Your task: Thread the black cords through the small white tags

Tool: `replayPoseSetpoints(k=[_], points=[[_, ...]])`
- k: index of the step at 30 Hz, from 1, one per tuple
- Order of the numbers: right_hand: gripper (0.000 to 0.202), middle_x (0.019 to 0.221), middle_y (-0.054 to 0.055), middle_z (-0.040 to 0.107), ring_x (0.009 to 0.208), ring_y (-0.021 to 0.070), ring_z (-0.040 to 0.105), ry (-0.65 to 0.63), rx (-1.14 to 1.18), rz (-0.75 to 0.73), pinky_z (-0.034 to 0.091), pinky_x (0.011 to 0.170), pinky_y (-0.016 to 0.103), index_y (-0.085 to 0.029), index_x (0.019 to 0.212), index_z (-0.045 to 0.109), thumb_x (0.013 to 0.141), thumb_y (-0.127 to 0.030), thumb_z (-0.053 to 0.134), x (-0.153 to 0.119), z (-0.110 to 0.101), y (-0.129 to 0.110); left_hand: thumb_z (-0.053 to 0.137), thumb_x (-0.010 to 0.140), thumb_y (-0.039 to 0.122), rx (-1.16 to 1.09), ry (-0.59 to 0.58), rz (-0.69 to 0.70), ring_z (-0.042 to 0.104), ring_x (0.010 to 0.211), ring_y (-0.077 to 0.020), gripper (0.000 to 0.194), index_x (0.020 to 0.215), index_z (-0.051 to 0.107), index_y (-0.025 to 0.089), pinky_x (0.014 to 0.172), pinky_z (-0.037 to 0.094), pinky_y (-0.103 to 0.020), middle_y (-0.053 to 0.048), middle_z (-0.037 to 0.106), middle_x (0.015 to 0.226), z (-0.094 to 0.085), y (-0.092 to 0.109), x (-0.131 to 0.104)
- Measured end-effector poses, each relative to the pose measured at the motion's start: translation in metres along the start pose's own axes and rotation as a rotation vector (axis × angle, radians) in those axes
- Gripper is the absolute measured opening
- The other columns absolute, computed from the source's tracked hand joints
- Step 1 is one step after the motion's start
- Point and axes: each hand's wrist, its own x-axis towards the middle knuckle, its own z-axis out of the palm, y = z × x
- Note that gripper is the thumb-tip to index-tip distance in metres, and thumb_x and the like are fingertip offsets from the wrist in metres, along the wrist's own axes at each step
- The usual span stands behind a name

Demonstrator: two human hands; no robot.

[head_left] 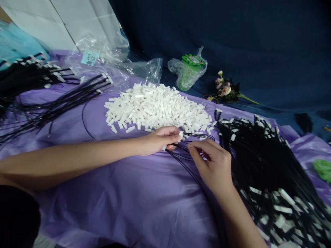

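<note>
My left hand [162, 140] is closed around a white plastic connector [181, 134] at the end of a black wire harness [181, 156]. A second white end shows under its fingers. Just to the right, my right hand [210, 158] pinches thin black wires of the same harness between thumb and forefinger. The wires run from the left fingertips behind the right hand and down toward me. Beyond both hands lies a heap of small white plastic connector housings [157, 106] on the purple cloth [129, 193].
A thick pile of black wire harnesses [269, 158] with white ends lies at right. More black harnesses [64, 100] lie at left. Behind are clear plastic bags [113, 65], a green-lidded cup [191, 65] in a bag, and artificial flowers [224, 89]. A dark blue curtain [232, 31] hangs behind.
</note>
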Motion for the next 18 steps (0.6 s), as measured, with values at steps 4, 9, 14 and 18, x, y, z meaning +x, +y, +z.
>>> replayPoseSetpoints(k=[4, 9, 14, 18], points=[[0.011, 0.078, 0.003, 0.065, 0.066, 0.0134, 0.058, -0.005, -0.007, 0.007, 0.045, 0.061, 0.025, -0.019, 0.087, 0.068, 0.088, -0.018, 0.057, -0.002, 0.001, 0.001, 0.067, 0.079, 0.028, 0.0, 0.004, -0.003, 0.034, 0.059, -0.0057, 0.023, 0.071, 0.051, 0.014, 0.055, 0.026, -0.025, 0.003, 0.041, 0.067, 0.0, 0.0, -0.001], [0.01, 0.076, 0.002, 0.064, 0.065, 0.0128, 0.058, -0.014, -0.029, 0.016, 0.045, 0.06, 0.025, -0.019, 0.087, 0.067, 0.088, -0.02, 0.057, -0.002, 0.002, 0.001, 0.067, 0.08, 0.028, -0.018, -0.005, -0.007, 0.033, 0.057, -0.0051, 0.024, 0.07, 0.05, 0.014, 0.054, 0.025, -0.025, 0.003, 0.04, 0.065, 0.001, 0.0, -0.001], [0.011, 0.087, 0.005, 0.065, 0.077, 0.0177, 0.061, 0.083, -0.148, -0.049, 0.049, 0.07, 0.03, -0.021, 0.095, 0.066, 0.087, -0.02, 0.059, -0.001, -0.001, -0.003, 0.068, 0.079, 0.026, -0.072, 0.02, -0.007, 0.034, 0.055, -0.0043, 0.026, 0.068, 0.048, 0.014, 0.052, 0.026, -0.023, 0.004, 0.039, 0.063, 0.002, 0.0, 0.001], [0.019, 0.094, 0.009, 0.064, 0.085, 0.0224, 0.058, 0.246, -0.312, -0.171, 0.046, 0.079, 0.036, -0.021, 0.1, 0.066, 0.081, -0.018, 0.066, -0.005, -0.01, -0.011, 0.067, 0.08, 0.025, -0.149, 0.075, -0.017, 0.039, 0.055, -0.0044, 0.024, 0.072, 0.048, 0.014, 0.054, 0.03, -0.021, 0.005, 0.042, 0.063, 0.0, -0.001, 0.003]])
